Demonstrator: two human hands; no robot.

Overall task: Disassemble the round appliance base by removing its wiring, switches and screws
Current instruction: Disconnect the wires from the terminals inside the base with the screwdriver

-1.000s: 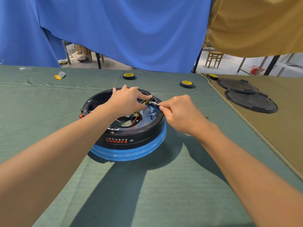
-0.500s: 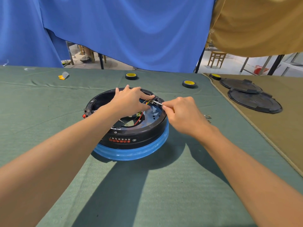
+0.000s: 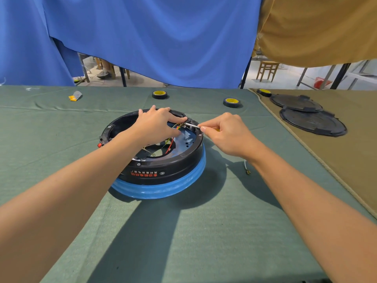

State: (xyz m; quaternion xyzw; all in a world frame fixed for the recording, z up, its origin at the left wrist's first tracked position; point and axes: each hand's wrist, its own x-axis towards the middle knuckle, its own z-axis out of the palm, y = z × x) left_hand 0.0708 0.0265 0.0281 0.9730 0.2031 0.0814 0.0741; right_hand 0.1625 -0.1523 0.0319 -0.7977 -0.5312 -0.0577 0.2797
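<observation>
The round appliance base (image 3: 163,170), black with a blue lower ring, lies upside down in the middle of the green cloth. Red, yellow and green wires (image 3: 172,142) run across its open inside. My left hand (image 3: 157,124) reaches into the far right part of the base and pinches the wires near the rim. My right hand (image 3: 226,133) is closed on a small screwdriver (image 3: 192,125), whose metal tip points left at the rim part beside my left fingertips. A small red switch (image 3: 99,145) sticks out at the base's left side.
Two tape rolls (image 3: 159,94) (image 3: 231,102) lie behind the base, a third (image 3: 263,92) on the tan cloth. Two black round covers (image 3: 312,121) are stacked at the right. A loose wire piece (image 3: 246,168) lies right of the base. A yellow-grey scrap (image 3: 75,96) sits far left.
Both hands stay at the same spot on the rim with only small finger shifts. My head has moved slightly, so the base sits a bit more to the right in view.
</observation>
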